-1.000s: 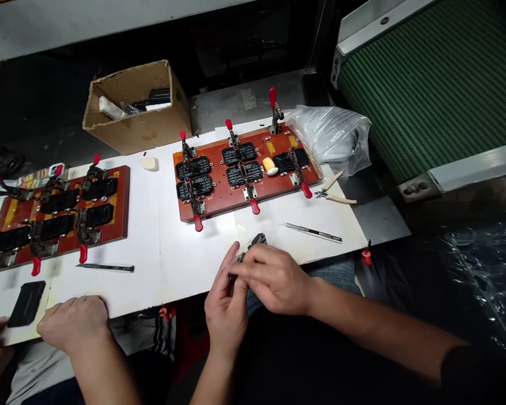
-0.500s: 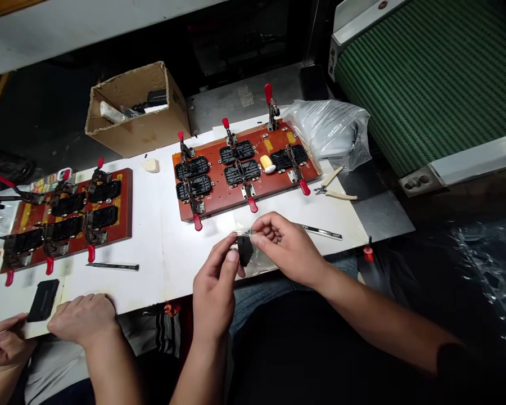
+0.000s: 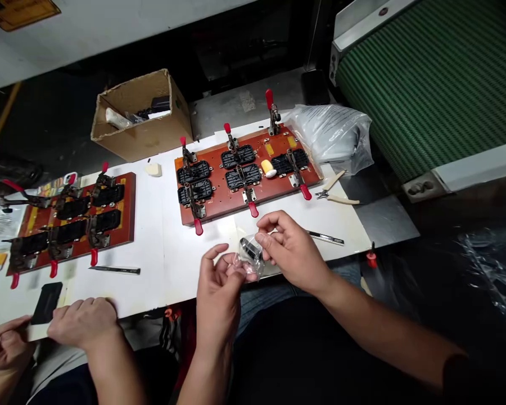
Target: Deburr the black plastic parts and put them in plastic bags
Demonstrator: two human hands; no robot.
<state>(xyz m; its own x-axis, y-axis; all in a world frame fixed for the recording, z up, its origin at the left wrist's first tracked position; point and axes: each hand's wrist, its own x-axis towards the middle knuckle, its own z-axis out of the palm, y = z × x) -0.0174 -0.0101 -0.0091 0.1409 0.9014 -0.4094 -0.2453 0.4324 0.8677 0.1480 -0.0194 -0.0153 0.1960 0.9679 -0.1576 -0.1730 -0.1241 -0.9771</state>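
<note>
Over the front edge of the white work surface, a small clear plastic bag (image 3: 258, 270) with a black part (image 3: 250, 248) inside is between my hands. My left hand (image 3: 220, 284) pinches the crinkled lower end of the bag, its index finger raised away. From the right, my right hand (image 3: 294, 253) grips the bag's upper side between thumb and fingers. Beyond them lies a red-brown fixture board (image 3: 219, 210) with black ribbed plastic pieces (image 3: 243, 176) under red-handled toggle clamps. A yellow-and-white object (image 3: 269, 169) rests on the board.
Cream-handled cutters (image 3: 335, 191) and a slim knife (image 3: 326, 238) lie to the right. A cardboard box (image 3: 141, 138), a plastic-wrapped bundle (image 3: 333, 138) and a green conveyor belt (image 3: 430, 90) stand behind. At left, a co-worker's hands (image 3: 84, 323) hold a dark flat piece near a second fixture (image 3: 129, 208).
The black part has turned from hanging upright to lying slantwise in the bag. My left hand has moved its grip to the bag's lower end, and its index finger has lifted off.
</note>
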